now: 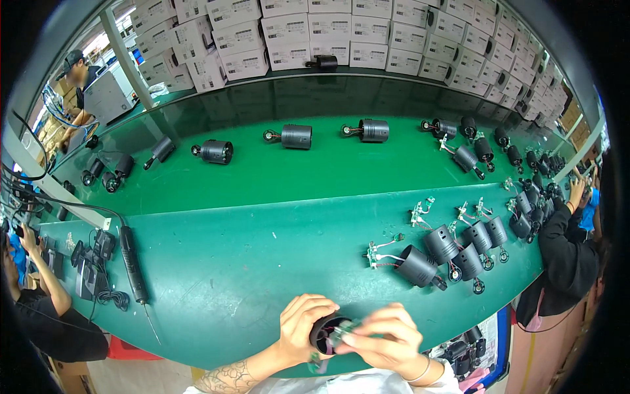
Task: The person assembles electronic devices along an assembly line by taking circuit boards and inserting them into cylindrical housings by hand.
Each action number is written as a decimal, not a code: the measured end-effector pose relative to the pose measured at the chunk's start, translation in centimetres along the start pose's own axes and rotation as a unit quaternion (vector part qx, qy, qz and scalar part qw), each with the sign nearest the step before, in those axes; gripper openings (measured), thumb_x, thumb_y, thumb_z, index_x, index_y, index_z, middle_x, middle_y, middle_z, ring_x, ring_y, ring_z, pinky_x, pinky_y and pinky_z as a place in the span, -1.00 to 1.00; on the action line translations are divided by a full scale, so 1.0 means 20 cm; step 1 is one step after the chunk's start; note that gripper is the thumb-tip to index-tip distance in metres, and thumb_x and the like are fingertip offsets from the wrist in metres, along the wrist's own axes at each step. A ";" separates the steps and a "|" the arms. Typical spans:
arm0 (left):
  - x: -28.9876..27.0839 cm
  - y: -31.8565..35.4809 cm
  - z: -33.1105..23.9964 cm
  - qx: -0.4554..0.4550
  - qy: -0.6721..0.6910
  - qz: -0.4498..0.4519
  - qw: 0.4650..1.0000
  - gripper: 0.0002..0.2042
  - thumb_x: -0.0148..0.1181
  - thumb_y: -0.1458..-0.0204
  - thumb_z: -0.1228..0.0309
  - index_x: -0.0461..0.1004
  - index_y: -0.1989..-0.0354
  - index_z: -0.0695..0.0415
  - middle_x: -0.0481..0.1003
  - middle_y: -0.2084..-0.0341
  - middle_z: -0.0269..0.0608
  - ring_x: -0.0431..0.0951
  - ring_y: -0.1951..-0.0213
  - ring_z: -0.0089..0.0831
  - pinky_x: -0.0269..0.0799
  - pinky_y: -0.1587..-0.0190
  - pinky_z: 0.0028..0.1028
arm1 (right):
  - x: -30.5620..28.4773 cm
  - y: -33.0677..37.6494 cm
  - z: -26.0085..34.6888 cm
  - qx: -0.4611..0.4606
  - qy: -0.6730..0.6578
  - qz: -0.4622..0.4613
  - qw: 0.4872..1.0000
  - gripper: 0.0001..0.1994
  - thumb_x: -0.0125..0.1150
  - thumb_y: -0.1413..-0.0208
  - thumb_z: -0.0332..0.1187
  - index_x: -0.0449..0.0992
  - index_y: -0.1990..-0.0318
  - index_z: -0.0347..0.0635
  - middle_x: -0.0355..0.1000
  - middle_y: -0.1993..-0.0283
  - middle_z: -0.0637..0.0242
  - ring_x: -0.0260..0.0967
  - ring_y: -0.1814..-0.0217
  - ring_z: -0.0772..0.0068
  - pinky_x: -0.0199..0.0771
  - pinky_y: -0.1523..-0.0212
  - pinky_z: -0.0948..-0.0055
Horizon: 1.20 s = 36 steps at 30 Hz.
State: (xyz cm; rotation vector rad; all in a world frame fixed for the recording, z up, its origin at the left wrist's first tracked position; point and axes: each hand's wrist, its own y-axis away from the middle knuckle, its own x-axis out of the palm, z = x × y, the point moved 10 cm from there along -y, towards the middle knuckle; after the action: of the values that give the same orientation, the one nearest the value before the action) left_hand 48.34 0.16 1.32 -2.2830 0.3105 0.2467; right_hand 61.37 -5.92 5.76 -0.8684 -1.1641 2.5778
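Near the front edge of the table, my left hand (296, 331) is wrapped round a black cylindrical housing (319, 336), its open end facing up and to the right. My right hand (388, 335) pinches a small green circuit board (344, 330) at the housing's mouth; motion blurs it somewhat. Wires show inside the opening. Another small green piece (318, 364) hangs below the housing, beside my left wrist. To the right of my hands stand several similar black housings (419, 266), with circuit boards (374, 255) on wires trailing from them.
A black electric screwdriver (133, 266) lies at left, beside power adapters (90, 279) and cables. More housings (297, 136) line the green strip (249, 180) beyond. White boxes (285, 29) are stacked behind. Co-workers sit at left (52, 315) and right (558, 256); a blue-edged bin (502, 358) holds parts.
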 end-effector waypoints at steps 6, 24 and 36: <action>-0.01 0.00 0.07 -0.022 0.002 -0.002 1.000 -0.49 0.46 0.30 0.32 0.38 0.17 0.24 0.53 0.27 -0.08 0.51 0.31 -0.24 0.43 0.26 -0.36 | 0.13 -0.10 -0.11 0.078 -0.040 0.079 0.993 -0.66 0.51 0.26 -0.29 0.65 0.21 0.03 0.42 -0.04 0.29 0.33 -0.03 0.36 0.34 -0.01 0.43; 0.19 0.43 0.69 -0.158 0.145 0.143 0.966 -0.29 0.35 0.30 0.31 0.19 -0.09 0.25 0.25 -0.10 0.14 0.31 -0.07 0.04 0.21 -0.16 -0.12 | -1.12 -0.92 0.25 -0.138 0.195 -0.105 0.965 -0.63 0.42 0.44 -0.50 0.57 0.30 -0.17 0.56 0.22 0.30 0.50 0.09 0.26 0.44 0.04 0.37; 0.19 0.16 0.26 0.064 -0.021 0.178 0.982 -0.52 0.30 0.26 0.39 0.37 0.09 0.22 0.36 -0.01 0.02 0.36 0.00 0.00 0.25 -0.12 -0.16 | -1.68 -2.50 0.39 -0.283 0.583 -0.213 0.731 -0.60 0.35 0.17 -0.54 0.53 0.08 -0.06 0.51 0.17 0.25 0.42 0.17 0.22 0.47 0.10 0.30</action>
State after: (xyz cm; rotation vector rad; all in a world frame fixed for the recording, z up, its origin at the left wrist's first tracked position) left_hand 50.50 1.38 -5.43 -2.0821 0.6940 0.4433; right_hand 80.60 10.03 61.21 -1.6757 -1.3698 0.8459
